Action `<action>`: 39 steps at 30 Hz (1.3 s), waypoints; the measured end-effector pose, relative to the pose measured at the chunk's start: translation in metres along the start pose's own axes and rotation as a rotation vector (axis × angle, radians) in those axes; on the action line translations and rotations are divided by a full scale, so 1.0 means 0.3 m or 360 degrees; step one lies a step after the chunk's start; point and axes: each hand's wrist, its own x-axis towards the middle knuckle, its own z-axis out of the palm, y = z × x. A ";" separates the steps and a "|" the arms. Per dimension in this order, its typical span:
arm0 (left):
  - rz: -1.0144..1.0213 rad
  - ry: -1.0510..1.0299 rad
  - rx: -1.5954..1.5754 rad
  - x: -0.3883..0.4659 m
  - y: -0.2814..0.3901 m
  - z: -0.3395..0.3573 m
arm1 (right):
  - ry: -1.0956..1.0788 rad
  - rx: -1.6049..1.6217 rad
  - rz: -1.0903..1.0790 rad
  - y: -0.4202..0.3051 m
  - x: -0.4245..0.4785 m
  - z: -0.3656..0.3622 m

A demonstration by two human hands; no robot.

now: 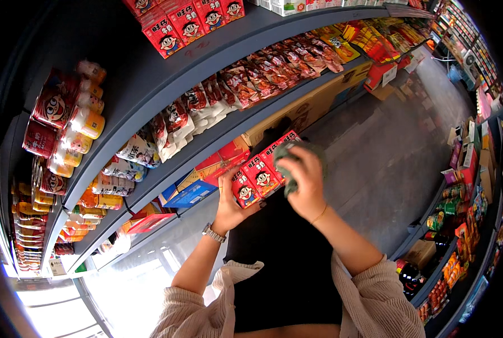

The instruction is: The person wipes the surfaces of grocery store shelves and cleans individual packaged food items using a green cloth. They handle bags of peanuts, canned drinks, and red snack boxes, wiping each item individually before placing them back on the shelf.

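In front of my body, my left hand (230, 207) grips the near end of a row of red milk cartons (262, 171) printed with a cartoon face. A metal watch (214, 233) circles that wrist. My right hand (305, 183) clutches a crumpled grey-green cloth (291, 162), which lies against the cartons' far end and covers part of it. More red cartons of the same look (192, 25) stand stacked on the upper shelf (158, 80), above and ahead of my hands.
Packaged snacks (251, 80) line the shelf below, with cardboard boxes (310, 105) under it. Bottles (86, 122) and red cans (52, 99) stand at the left. Across the grey aisle floor (374, 156), another stocked shelf (429, 262) runs along the right.
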 end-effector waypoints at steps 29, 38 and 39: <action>-0.1066 0.0203 -0.1802 -0.075 -0.068 -0.050 | -0.0279 0.0155 -0.0214 -0.093 -0.015 0.068; -0.0979 0.0292 -0.1919 0.172 -0.120 -0.051 | -0.0019 0.0307 -0.0236 -0.062 0.024 0.140; -0.0931 0.0337 -0.1954 0.207 -0.144 -0.039 | 0.0093 0.0332 -0.0227 -0.051 0.032 0.160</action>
